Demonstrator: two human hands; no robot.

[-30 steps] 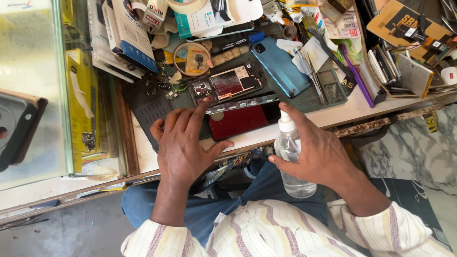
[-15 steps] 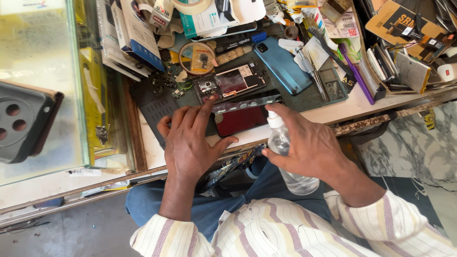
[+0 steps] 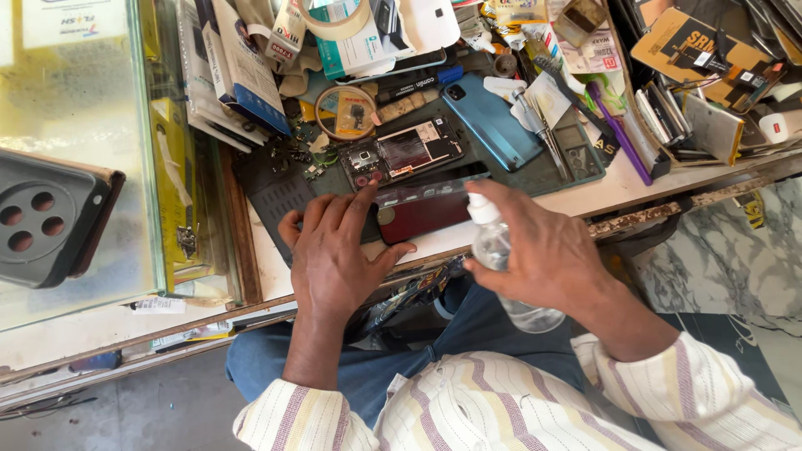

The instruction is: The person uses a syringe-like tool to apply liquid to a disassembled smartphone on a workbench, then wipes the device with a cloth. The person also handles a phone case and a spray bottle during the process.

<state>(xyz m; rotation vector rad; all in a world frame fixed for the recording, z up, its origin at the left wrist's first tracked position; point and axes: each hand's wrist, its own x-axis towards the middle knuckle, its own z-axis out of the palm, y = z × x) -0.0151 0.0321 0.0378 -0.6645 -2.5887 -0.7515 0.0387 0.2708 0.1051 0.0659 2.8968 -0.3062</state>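
The table point(image 3: 635, 188) is a pale, worn work surface with a dark mat point(image 3: 276, 196) at its centre and marble-patterned flooring point(image 3: 710, 259) below its right edge. A glass display case point(image 3: 83, 125) stands at the left, with a dark phone cover point(image 3: 50, 217) lying on it. Blue-and-white boxes point(image 3: 238, 63) lean at the upper left; a roll of tape point(image 3: 338, 17) lies above them. Orange-brown printed cartons point(image 3: 697, 46) fill the upper right corner. A blue phone back point(image 3: 493, 121) and an opened phone point(image 3: 409, 150) rest on the mat. The left hand point(image 3: 334, 250) lies flat, fingers spread, pressing the dark red phone point(image 3: 422, 213) at the near table edge. The right hand point(image 3: 543, 246) grips a clear spray bottle point(image 3: 501, 259), nozzle just beside that phone.
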